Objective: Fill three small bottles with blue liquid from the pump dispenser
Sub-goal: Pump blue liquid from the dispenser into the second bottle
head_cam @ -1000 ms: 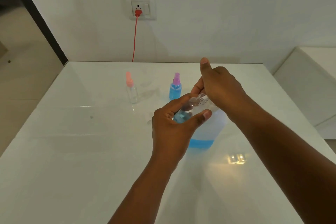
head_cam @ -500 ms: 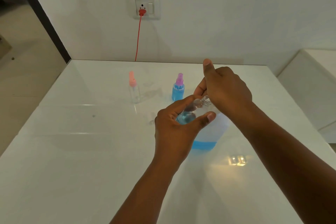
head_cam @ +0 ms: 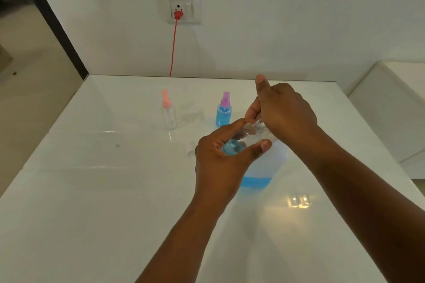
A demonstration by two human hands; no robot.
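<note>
The head view looks down at a shiny white table [head_cam: 92, 213] with two bare arms reaching in.

The left hand [head_cam: 220, 163] holds a small clear bottle [head_cam: 241, 142], with the thumb on the near side and the fingers curled round the far side. This bottle has no cap on. It is tipped over, so its long side runs from low on the left to high on the right. Its open neck points up and to the right, into the right hand. There is blue liquid in its low end (the top part looks clear).

The right hand [head_cam: 285, 112] sits on top of the pump dispenser [head_cam: 262, 167], right over the small bottle's neck. Its fingers are curled down and its thumb sticks up. The pump head is hidden under this hand, so I cannot tell just what the fingers press or hold.

The pump dispenser is a big see-through bottle standing up on the table. It has a band of blue liquid at the bottom.

Behind the dispenser and to its left stands a small bottle with a purple sprayer [head_cam: 224, 110], full of blue. Farther left of the dispenser stands a small bottle with a pink sprayer [head_cam: 168, 110], and it looks clear inside. Both stand straight up.

On the wall behind the dispenser, a red plug [head_cam: 177, 15] sits in a white socket [head_cam: 181, 8], with a red cord [head_cam: 173, 48] hanging down.
</note>
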